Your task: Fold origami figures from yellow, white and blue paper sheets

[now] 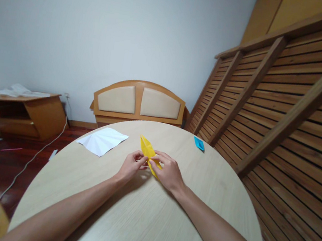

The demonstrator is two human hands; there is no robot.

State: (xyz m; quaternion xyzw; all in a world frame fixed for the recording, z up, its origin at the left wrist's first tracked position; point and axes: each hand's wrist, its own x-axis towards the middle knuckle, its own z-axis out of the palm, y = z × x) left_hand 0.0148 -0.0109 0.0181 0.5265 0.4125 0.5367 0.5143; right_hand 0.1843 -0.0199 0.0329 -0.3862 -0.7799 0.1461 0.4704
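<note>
A piece of folded yellow paper (147, 147), long and pointed at its far end, is held between both hands over the middle of the table. My left hand (133, 164) pinches its left edge with thumb and fingers. From the other side, my right hand (168, 171) grips it, fingers over the top and thumb near the centre. The paper's lower part shows partly beneath the right hand. Creases run along its upper half. Whether its near tip touches the table, I cannot tell.
A creased white paper sheet (104, 141) lies at the left of the round table (131, 230). A small folded blue paper (199, 143) rests near the far right edge. Wooden slats (260, 111) lean along the right, a headboard (141, 89) stands behind, and a low cabinet (39, 117) is at left.
</note>
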